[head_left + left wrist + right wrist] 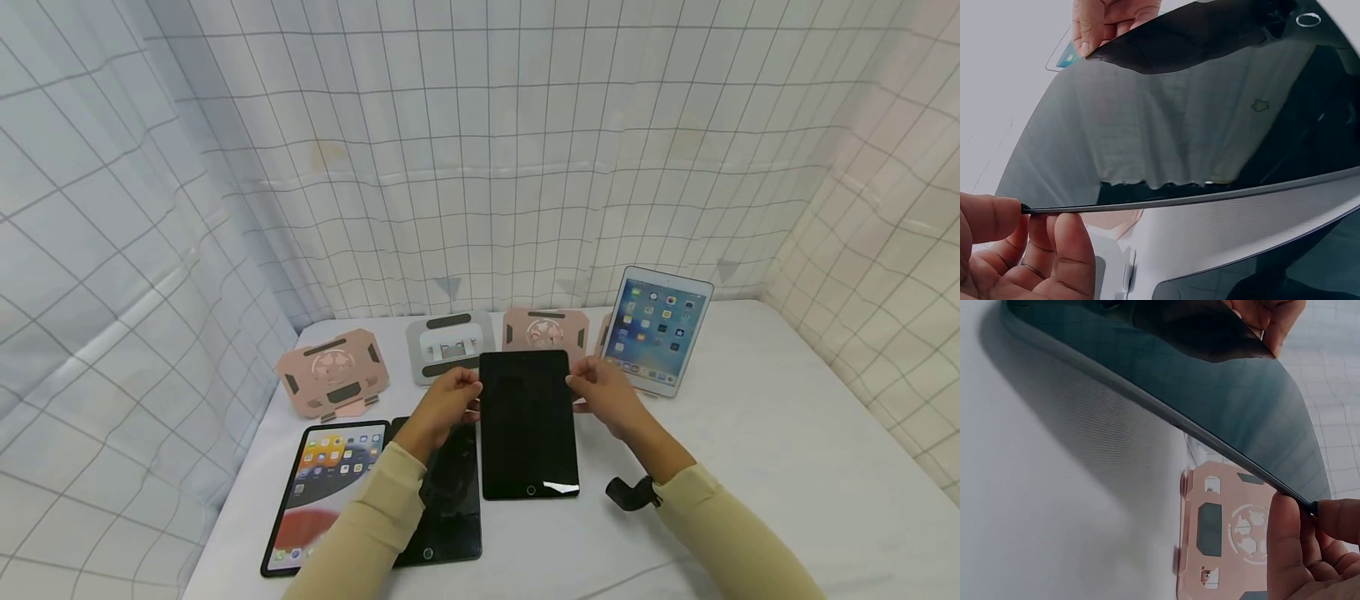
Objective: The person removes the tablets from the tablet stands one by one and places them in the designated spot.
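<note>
I start from the white table [780,400], with the black tablet [528,425] held up over its middle, long axis running away from me and near end closest. The right wrist view shows its edge standing off the surface, so I read it as raised; whether the near end touches, I cannot tell. The white tablet [658,329] leans to the right, and the dark tablet [461,537] lies flat just beside it on the left. What I steer by is the line past the far short edge: the middle pink stand [546,333] sits nearly on that long axis, a touch right, its lower part hidden from the head view. The grey stand [417,346] falls left of that line. The left hand [446,404] pinches the black tablet's left edge near the far corner, thumb in front, fingers behind; the right hand [609,396] pinches the right edge likewise and, I judge, is slightly nearer the middle pink stand's centre. Smallest, the home button [531,491] marks the near end.
</note>
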Available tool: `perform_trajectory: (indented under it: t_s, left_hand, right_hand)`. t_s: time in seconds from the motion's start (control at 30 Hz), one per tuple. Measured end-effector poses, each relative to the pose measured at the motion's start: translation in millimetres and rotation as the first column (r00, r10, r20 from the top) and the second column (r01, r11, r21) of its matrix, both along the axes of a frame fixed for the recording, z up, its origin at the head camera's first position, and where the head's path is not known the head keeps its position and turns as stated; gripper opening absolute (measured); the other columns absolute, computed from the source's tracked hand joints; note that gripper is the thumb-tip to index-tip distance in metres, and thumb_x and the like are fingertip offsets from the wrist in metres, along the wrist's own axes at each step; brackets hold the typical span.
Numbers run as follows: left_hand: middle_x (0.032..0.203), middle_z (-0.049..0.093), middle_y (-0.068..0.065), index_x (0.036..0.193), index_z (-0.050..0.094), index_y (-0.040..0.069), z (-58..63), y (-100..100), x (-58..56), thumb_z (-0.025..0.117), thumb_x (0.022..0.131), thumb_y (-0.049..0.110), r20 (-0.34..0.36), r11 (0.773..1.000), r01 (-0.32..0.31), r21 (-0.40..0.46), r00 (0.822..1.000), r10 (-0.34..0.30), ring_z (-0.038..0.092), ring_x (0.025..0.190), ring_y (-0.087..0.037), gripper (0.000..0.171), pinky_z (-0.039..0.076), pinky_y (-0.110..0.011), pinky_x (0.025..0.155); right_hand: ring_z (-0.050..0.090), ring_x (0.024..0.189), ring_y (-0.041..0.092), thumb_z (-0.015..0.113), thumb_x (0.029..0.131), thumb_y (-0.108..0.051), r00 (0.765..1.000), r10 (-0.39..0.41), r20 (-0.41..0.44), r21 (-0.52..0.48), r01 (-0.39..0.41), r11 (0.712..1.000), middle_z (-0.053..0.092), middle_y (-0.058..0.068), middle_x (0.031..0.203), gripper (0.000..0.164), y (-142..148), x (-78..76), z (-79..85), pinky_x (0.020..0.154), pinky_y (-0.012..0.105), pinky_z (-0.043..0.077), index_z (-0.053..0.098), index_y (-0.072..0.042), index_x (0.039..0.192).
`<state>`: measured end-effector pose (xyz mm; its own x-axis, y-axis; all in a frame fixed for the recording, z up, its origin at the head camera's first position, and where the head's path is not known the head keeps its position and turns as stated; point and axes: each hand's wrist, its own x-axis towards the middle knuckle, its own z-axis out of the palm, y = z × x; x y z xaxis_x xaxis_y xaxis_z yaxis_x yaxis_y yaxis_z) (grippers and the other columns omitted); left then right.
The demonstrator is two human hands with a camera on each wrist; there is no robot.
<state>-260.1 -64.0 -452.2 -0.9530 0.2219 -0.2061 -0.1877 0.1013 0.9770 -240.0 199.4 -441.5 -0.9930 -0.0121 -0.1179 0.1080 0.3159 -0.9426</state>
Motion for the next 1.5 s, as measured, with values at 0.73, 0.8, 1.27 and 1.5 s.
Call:
perform_trajectory:
  t_s: [0.73,0.8,1.27,1.5]
  left_hand:
    - [0.089,0.053,-0.008,0.11,0.054,0.0,-6.9,-2.2,13.7,0.052,0.103,0.007,0.055,1.0,-0.007,-0.024,0.998,0.008,0.055,0.074,-0.017,0.011,0.054,-0.023,0.059]
    - [0.089,0.053,-0.008,0.109,0.054,-0.001,-8.5,-2.3,14.6,0.052,0.103,0.008,0.059,1.0,0.0,-0.026,0.998,0.001,0.055,0.075,-0.017,0.011,0.054,-0.023,0.06]
    - [0.086,0.055,-0.011,0.107,0.054,-0.003,-16.4,-3.5,23.4,0.05,0.102,0.006,0.105,0.996,0.043,-0.079,0.994,-0.035,0.054,0.072,-0.018,0.011,0.055,-0.026,0.058]
    - [0.087,0.055,-0.013,0.106,0.054,-0.004,-18.5,-5.5,29.2,0.049,0.102,0.005,0.112,0.99,0.068,-0.126,0.992,-0.054,0.054,0.073,-0.018,0.011,0.056,-0.028,0.06]
  right_hand:
    - [0.059,0.081,0.024,0.053,0.101,-0.007,0.999,0.022,0.039,-0.016,-0.022,1.0,0.06,0.015,0.094,0.011,-1.3,7.5,-14.1,0.07,0.034,0.059,0.056,0.002,0.107]
    - [0.059,0.079,0.024,0.054,0.101,-0.007,0.999,0.027,0.037,-0.013,-0.027,1.0,0.06,0.015,0.093,0.011,-1.0,8.3,-15.7,0.069,0.033,0.059,0.056,0.003,0.106]
    - [0.059,0.076,0.023,0.055,0.1,-0.007,0.992,0.046,0.119,0.018,-0.049,0.999,0.06,0.013,0.087,0.008,-1.6,11.0,-30.5,0.065,0.032,0.058,0.056,0.0,0.103]
    - [0.057,0.073,0.022,0.055,0.1,-0.007,0.989,0.06,0.138,0.022,-0.063,0.998,0.058,0.013,0.086,0.008,-3.8,14.9,-33.3,0.061,0.03,0.056,0.057,0.001,0.102]
